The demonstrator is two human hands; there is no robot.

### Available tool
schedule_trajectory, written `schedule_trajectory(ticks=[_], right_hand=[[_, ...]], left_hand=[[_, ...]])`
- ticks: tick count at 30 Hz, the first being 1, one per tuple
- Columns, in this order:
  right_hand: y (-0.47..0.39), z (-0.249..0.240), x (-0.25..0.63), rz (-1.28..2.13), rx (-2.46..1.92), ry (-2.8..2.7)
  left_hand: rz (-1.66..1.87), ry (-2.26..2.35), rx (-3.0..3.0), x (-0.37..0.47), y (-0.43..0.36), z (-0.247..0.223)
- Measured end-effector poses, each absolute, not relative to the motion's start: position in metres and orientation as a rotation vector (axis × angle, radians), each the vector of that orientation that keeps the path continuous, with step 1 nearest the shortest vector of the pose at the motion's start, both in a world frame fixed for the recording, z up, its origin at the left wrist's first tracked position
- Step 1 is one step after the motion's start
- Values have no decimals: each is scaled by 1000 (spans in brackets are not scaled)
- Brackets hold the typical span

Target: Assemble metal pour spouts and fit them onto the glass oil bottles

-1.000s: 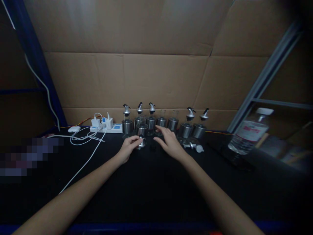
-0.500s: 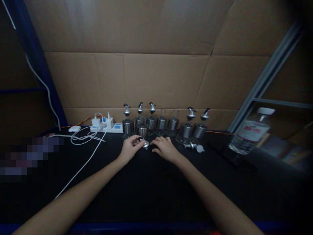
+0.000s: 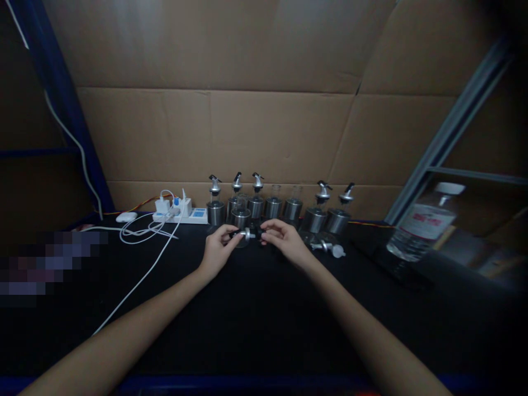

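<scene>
On my feed, the left hand [image 3: 214, 250] pinches a silver spout [image 3: 247, 234] by its black end. Facing it, the right hand [image 3: 290, 242] grasps a small black piece [image 3: 259, 232] in its fingertips; I can't tell whether the two parts touch. The spout lies between both hands, just before an open-necked bottle [image 3: 241, 218].

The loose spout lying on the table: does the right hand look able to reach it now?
Probably yes: nothing visible blocks the right hand from the loose spout, though that hand seems busy holding a black part.
</scene>
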State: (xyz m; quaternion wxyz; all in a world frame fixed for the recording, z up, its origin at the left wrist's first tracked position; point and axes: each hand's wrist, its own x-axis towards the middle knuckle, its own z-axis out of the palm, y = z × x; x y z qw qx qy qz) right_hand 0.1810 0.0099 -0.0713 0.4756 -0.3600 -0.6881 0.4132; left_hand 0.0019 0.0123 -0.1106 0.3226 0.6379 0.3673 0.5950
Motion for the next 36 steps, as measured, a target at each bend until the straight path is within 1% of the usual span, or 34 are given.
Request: schedule_trajectory(ticks=[5, 9, 13, 17, 20, 26, 30, 36], right_hand=[[10, -73, 180, 1001, -874, -1709], [12, -74, 180, 928, -863, -1748], [10, -74, 181, 786, -876, -1849], [7, -72, 182, 572, -833, -1973], [4, -69, 182, 440, -807, -2057], [-3, -64, 178, 314, -742, -2142], [-6, -61, 176, 229, -727, -2185], [-7, -60, 175, 135, -692, -2233]], left_hand=[[1561, 875, 1658, 3, 10, -108], [1481, 916, 1729, 3, 8, -107], [1396, 908, 1799, 3, 8, -108], [1245, 916, 1917, 2, 11, -110], [1148, 841, 1962, 1, 13, -111], [977, 577, 1650, -1, 15, -109], [906, 535, 1507, -4, 14, -105], [828, 488, 1448, -8, 17, -105]])
